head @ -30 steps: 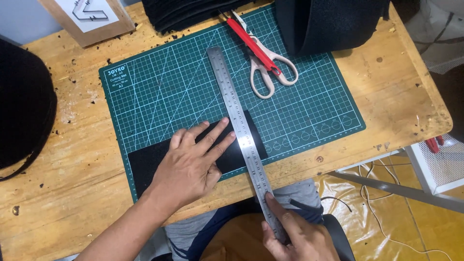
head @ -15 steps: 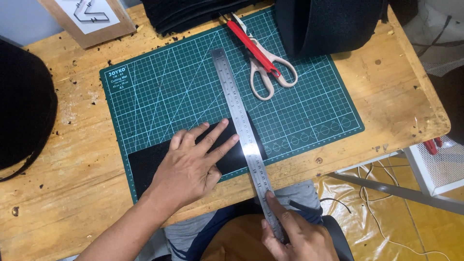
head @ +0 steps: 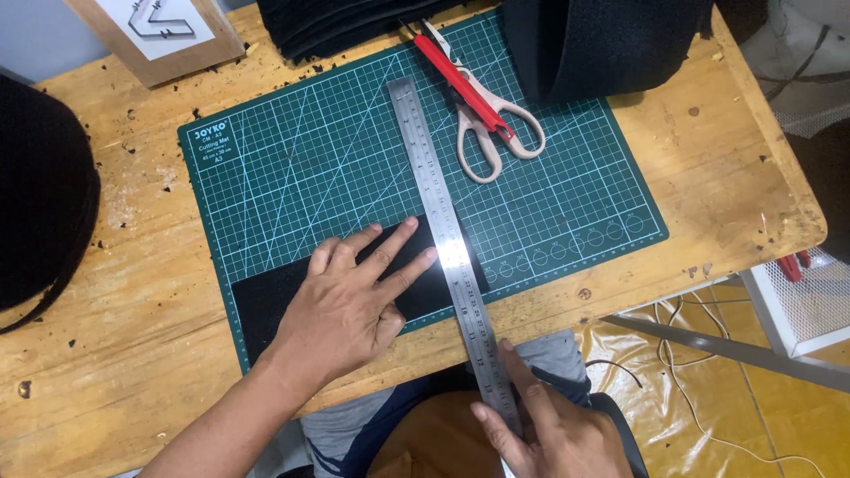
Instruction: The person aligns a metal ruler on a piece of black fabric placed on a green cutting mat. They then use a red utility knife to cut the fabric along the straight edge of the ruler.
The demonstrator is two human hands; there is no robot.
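Note:
My left hand (head: 350,305) lies flat, fingers spread, on a black strip of fabric (head: 266,296) at the near edge of the green cutting mat (head: 292,168). Its fingertips touch a long steel ruler (head: 438,212) that crosses the strip and runs from the mat's far side past the table's near edge. My right hand (head: 549,429) grips the ruler's near end below the table edge; whether it also holds a tool I cannot tell.
Scissors with pale handles (head: 491,133) and a red utility knife (head: 456,80) lie on the mat's far right. Black fabric stacks (head: 602,44) sit at the back, another dark roll (head: 40,186) at left. A wooden frame (head: 159,31) stands back left. The wooden table (head: 726,177) ends at right.
The view has shifted slightly. Both hands and the ruler stay almost where they were; my right hand shows a little more at the ruler's near end.

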